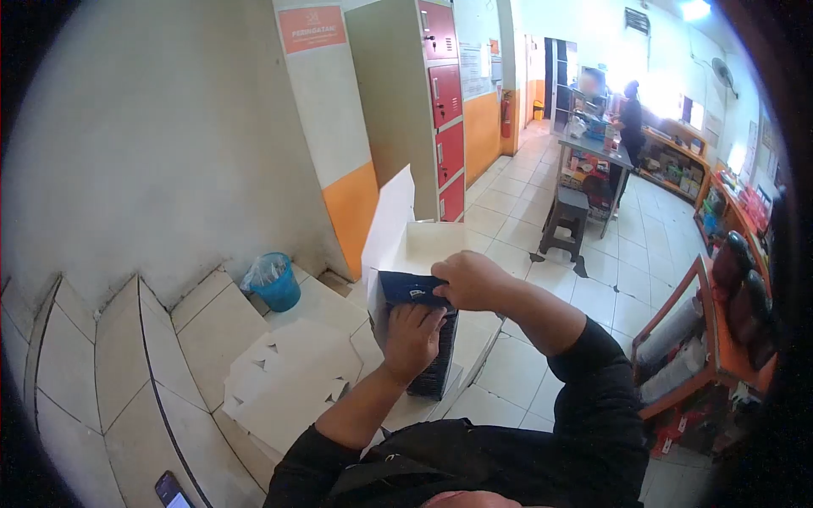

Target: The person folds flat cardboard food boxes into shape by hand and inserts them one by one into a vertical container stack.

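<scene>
An open white cardboard box (423, 240) stands in front of me with its lid flap (387, 224) raised. At its mouth is a flat dark blue piece (411, 288) with small white print; I cannot tell what kind of thing it is. My right hand (471, 279) pinches that piece at its right edge. Just below, the fingers of my left hand (413, 340) are curled against the top of a stack of thin dark pieces (439, 372), close to the blue piece's lower edge. My palm hides part of the stack.
Flat white cardboard sheets (292, 381) lie on the tiles to the left, near a blue bucket (276, 284). A phone (172, 491) rests on a step. Red lockers (447, 102) stand ahead; an orange rack (720, 356) is at right. A person (631, 123) stands by a far table.
</scene>
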Demonstrator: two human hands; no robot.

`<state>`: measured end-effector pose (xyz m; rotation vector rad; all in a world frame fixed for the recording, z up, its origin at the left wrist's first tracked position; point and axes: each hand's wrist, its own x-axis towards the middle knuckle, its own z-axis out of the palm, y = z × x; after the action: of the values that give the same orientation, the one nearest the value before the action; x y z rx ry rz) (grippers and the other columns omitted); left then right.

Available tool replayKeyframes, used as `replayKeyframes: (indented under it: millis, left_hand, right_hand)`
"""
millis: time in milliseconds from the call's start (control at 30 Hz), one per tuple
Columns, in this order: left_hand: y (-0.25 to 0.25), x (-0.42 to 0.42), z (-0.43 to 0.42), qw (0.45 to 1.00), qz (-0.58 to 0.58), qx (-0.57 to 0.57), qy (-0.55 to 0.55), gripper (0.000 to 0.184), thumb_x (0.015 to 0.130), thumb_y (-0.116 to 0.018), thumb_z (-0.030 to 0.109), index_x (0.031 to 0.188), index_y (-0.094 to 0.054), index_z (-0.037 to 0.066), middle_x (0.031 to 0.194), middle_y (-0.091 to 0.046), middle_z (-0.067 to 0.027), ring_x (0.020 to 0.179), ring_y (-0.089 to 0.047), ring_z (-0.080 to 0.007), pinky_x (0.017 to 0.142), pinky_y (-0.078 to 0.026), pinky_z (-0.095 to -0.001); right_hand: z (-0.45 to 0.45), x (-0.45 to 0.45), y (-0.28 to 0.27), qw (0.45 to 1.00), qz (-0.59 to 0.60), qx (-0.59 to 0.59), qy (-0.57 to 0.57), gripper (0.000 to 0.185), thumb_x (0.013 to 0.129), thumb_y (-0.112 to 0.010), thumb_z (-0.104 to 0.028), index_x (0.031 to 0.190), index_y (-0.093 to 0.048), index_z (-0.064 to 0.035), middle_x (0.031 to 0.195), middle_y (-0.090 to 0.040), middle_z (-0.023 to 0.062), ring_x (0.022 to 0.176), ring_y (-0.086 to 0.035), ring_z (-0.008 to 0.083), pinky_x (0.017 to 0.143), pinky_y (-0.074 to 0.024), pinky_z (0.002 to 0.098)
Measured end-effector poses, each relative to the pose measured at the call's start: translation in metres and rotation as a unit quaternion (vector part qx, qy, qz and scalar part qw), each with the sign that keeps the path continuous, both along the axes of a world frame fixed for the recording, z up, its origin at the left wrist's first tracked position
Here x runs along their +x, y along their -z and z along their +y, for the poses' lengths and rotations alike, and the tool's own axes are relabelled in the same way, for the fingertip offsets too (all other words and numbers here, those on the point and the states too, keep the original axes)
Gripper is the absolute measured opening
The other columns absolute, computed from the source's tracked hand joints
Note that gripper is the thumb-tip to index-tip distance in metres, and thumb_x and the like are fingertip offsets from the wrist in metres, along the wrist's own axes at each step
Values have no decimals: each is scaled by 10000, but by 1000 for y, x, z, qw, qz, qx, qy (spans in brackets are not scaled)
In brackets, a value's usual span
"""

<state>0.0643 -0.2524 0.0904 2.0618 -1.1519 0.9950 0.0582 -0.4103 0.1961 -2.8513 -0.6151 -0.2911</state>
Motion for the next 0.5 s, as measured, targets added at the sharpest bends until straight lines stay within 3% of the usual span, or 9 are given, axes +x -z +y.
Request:
replayKeyframes:
  millis: [200, 500]
  left_hand:
    - [11, 5, -5, 996, 22, -81, 30, 213, 696, -645, 22, 897, -598, 75, 821, -559, -76, 809, -526, -296, 728, -372, -413]
    - [4, 5, -5, 996, 30, -68, 50, 202, 696, -595, 29, 889, -625, 79, 848, -568, -44, 840, -527, -245, 747, -362, -390]
  right_hand:
    - [3, -5, 19, 995, -98, -2, -34, 127, 711, -610, -152, 725, -556, -38, 701, -600, 154, 707, -587, 344, 697, -450, 429]
    - [6, -8, 34, 988, -147, 16, -38, 87, 662, -596, -68, 690, -518, -41, 678, -582, 117, 723, -570, 300, 743, -425, 390]
